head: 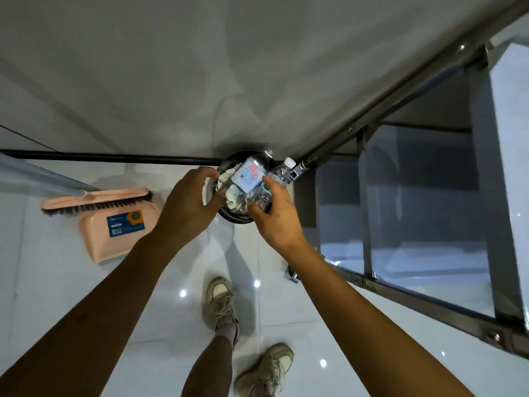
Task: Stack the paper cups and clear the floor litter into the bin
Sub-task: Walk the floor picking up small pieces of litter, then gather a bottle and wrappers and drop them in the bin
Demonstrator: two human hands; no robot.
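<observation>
A round black bin (229,217) stands on the white tiled floor against the wall, filled with crumpled tissue (236,200) and clear plastic bottles. My right hand (276,217) grips a clear bottle with a white cap (279,174) over the bin's right side. A second bottle with a blue and red label (249,174) lies across the top of the bin. At the left rim, my left hand (190,200) has its fingers curled on that labelled bottle's lower end. No paper cups are visible.
A pink dustpan (120,230) and a pink brush (97,203) with a grey handle lie on the floor to the left. A metal-framed glass partition (415,224) runs along the right. My two shoes (221,306) stand on the tiles below the bin.
</observation>
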